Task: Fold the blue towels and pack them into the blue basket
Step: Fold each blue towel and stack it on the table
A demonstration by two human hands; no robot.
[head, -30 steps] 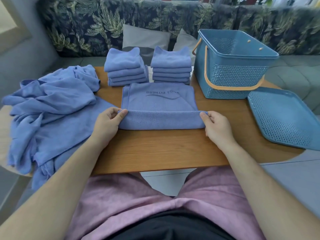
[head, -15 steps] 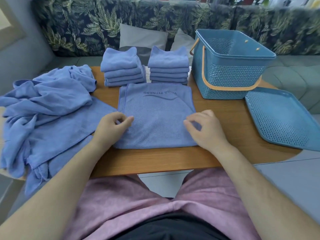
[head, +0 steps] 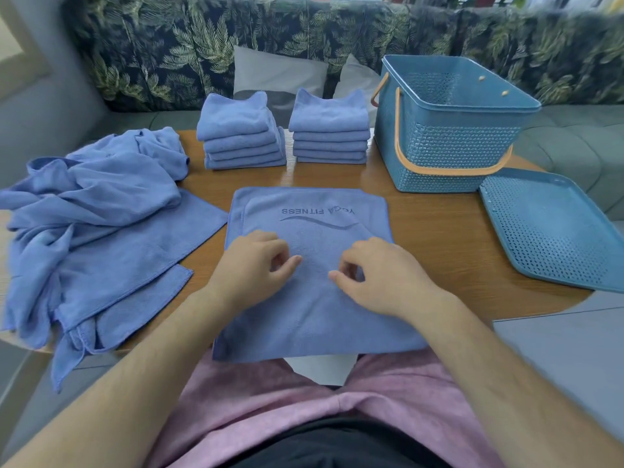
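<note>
A blue towel [head: 314, 265] lies spread flat on the counter [head: 439, 238] before me, its printed lettering at the far end and its near edge hanging just over the counter's rim. My left hand [head: 251, 268] and right hand [head: 378, 275] rest on its middle, close together, fingers curled loosely; neither grip has hold of any cloth that I can see. Beyond the towel stand two stacks of folded towels [head: 241, 136] [head: 329, 130] side by side. The blue basket [head: 452, 146] stands at the far right, its lid [head: 553, 228] lying flat just beside it. A heap of unfolded towels [head: 91, 217] fills the left.
</note>
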